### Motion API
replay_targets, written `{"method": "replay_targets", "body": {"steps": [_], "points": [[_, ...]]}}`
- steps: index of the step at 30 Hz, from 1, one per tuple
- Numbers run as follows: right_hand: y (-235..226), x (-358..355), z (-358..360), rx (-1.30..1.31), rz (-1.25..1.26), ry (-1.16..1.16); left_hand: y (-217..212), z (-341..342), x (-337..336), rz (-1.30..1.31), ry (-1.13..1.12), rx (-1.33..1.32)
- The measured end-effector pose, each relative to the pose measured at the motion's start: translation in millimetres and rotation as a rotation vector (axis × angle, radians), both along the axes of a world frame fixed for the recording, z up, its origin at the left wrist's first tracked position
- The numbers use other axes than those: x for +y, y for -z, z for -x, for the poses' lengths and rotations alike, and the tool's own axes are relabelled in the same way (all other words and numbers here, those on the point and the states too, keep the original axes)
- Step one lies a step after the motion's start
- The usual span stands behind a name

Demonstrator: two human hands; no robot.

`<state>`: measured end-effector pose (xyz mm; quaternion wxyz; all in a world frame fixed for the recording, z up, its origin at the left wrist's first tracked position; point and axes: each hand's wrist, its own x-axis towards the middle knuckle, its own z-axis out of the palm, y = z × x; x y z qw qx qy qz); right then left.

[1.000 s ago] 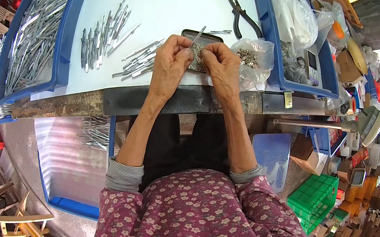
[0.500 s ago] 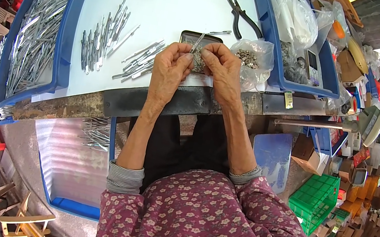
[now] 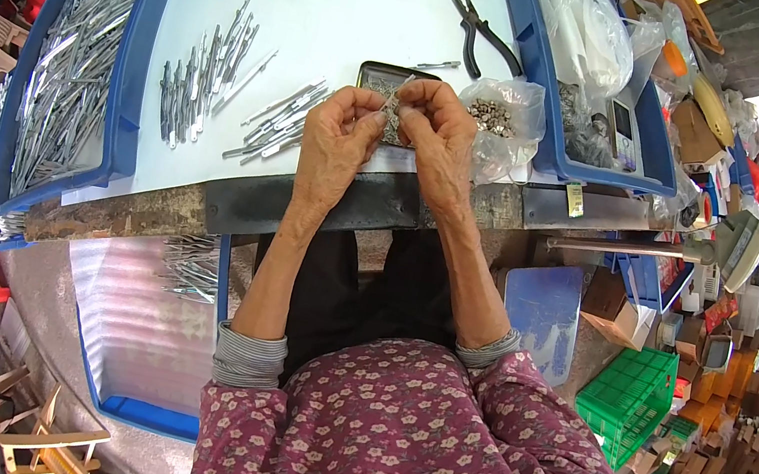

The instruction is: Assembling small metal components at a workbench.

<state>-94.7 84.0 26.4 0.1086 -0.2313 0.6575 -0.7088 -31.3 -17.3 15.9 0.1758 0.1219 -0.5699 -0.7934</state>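
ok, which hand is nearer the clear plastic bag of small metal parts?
Right. The right hand is immediately left of the clear plastic bag; the left hand is farther left, on the right hand's far side.

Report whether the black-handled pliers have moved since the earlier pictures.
No: judged against the right-hand blue tray, the black-handled pliers lie in the same place.
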Motion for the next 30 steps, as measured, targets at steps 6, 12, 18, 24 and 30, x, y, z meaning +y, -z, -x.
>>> {"method": "replay_targets", "body": {"steps": [6, 12, 18, 24, 30], "points": [[1.2, 0.4, 0.3, 0.011, 0.022, 0.003, 0.2, -0.7, 0.2, 0.028, 0.002, -0.005], [2.3, 1.0, 1.0, 0.012, 0.010, 0.002, -0.3, -1.7, 0.3, 0.084, -0.011, -0.020], [4.9, 1.4, 1.5, 0.067, -0.031, 0.025, 0.5, -2.0, 1.8, 0.161, -0.040, -0.001], [7.5, 2.6, 2.5, 0.075, -0.039, 0.041, 0.5, -2.3, 1.6, 0.230, -0.055, -0.030], [7.9, 1.8, 1.6, 0.133, -0.075, 0.068, 1.3, -2.3, 1.1, 0.252, -0.089, 0.012]]}}
